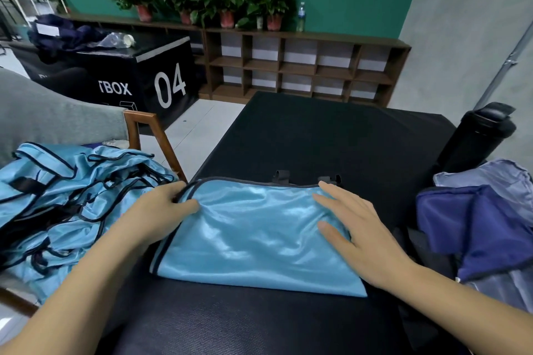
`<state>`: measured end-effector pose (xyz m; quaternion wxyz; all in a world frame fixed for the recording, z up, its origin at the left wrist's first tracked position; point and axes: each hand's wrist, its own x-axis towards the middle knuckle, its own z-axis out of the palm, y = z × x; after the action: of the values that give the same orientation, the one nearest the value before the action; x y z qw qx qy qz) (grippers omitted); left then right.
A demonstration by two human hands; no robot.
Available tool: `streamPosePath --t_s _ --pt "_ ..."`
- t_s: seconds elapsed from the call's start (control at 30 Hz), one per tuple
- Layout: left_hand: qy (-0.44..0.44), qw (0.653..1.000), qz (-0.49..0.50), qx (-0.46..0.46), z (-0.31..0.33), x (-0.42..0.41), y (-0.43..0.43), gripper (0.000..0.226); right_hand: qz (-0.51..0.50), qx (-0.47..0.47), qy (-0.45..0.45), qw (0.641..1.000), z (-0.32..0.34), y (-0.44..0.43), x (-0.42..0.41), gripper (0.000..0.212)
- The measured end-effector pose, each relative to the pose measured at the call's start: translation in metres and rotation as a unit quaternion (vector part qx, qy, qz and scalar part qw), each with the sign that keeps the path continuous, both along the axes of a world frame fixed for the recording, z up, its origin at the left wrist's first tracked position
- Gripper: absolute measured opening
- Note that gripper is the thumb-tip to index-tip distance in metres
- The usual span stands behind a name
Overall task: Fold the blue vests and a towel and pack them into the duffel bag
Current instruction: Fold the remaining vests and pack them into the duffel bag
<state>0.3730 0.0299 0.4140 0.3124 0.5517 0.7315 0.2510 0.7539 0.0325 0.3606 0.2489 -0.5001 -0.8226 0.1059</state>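
Folded blue vest (pixel 253 236) lies flat on the black mat (pixel 317 138), right in front of the person. Left hand (pixel 161 210) is at the vest's upper left corner, thumb on top and fingers curled at the dark-trimmed edge, pinching it. Right hand (pixel 357 230) is spread flat on the vest's right end, fingers straight, pressing and holding nothing. Left of the vest, a loose pile of blue vests (pixel 57 196) sits heaped. Right of the vest lies bunched navy fabric (pixel 476 225), with a black bottle (pixel 478 135) standing beyond it.
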Motion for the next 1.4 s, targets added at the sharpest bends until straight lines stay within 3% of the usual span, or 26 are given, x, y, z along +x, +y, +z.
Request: streamPosePath --t_s 0.2,0.4,0.5,0.7,0.93,1.13,1.2,1.3,1.37,1.4 --pt "-0.105 0.994 0.024 -0.022 0.007 -0.019 0.002 0.027 -0.002 0.001 -0.031 1.000 -0.005 -0.002 -0.002 0.051" --pt "-0.278 0.958 -0.064 -0.006 0.026 0.006 -0.004 0.041 -0.020 -0.025 -0.067 0.997 -0.005 -0.004 -0.005 0.061" --pt "-0.321 0.942 -0.100 0.004 0.036 0.032 -0.007 0.044 -0.023 -0.025 -0.068 0.997 -0.005 -0.004 -0.006 0.061" --pt "-0.328 0.936 -0.123 0.028 0.027 0.095 0.000 0.046 -0.022 -0.026 -0.070 0.997 -0.007 -0.002 -0.005 0.062" --pt "-0.212 0.963 -0.165 0.036 -0.002 0.136 -0.003 0.053 -0.022 -0.018 -0.078 0.997 -0.004 -0.003 -0.008 0.060" --pt "-0.207 0.956 -0.206 0.016 -0.006 0.145 -0.015 0.067 -0.023 -0.017 -0.040 0.999 -0.004 -0.003 -0.008 0.055" --pt "-0.256 0.942 -0.217 -0.002 -0.004 0.144 -0.018 0.069 -0.024 -0.009 -0.032 0.999 -0.005 -0.003 -0.007 0.052" --pt "-0.344 0.913 -0.220 -0.010 0.004 0.138 -0.024 0.060 -0.015 0.021 -0.016 1.000 -0.006 -0.003 -0.005 0.046" --pt "-0.314 0.921 -0.230 0.024 0.004 0.131 -0.026 0.044 0.000 0.042 -0.012 0.999 -0.005 -0.005 -0.004 0.045" --pt "-0.255 0.936 -0.234 0.061 0.000 0.126 -0.025 0.033 0.014 0.051 -0.014 0.999 -0.005 -0.006 -0.003 0.044"
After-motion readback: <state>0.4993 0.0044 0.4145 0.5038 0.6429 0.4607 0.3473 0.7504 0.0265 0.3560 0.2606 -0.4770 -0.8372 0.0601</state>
